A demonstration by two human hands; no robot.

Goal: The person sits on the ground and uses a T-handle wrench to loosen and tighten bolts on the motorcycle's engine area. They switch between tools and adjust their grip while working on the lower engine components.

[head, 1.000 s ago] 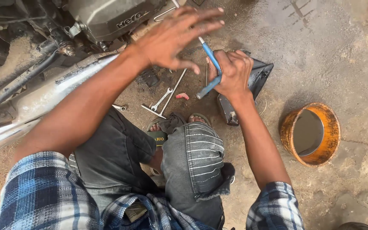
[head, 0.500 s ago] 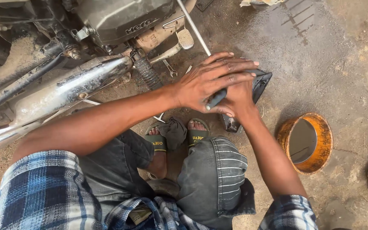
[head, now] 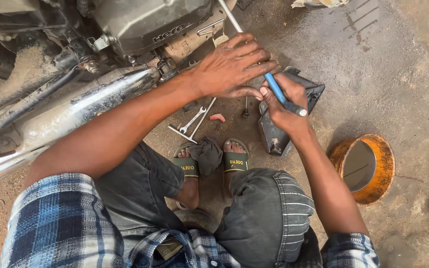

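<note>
— Blue plastic on the grip, bare steel on the shaft: that's the long-handled tool (head: 278, 93) in the head view. Which way does it run?

— Its long axis slants from the lower right, where the black butt end pokes out past the right hand (head: 283, 106), up and left toward the motorcycle engine (head: 150, 22). The thin metal rod carries on above the left hand (head: 232, 67) to the engine's edge.

— So both hands are on it?

— The right one is clenched around the blue grip, thumb pressed along it. The left lies over the shaft just above, fingers spread and curled down across it, nearer the engine. I can't tell how firmly it grips.

— And around them?

— Just below the right hand a black plastic tray (head: 286, 119) sits on the dusty concrete floor (head: 383, 74). Left of it lie a couple of steel wrenches (head: 192, 121) and a small red bit (head: 218, 117). A dull chrome exhaust pipe (head: 85, 106) runs under the left forearm. Well off to the right stands a round orange tin (head: 366, 168), rusty-rimmed, with dark liquid inside. A grey rag (head: 207, 155) is bunched between the sandalled feet.
</note>
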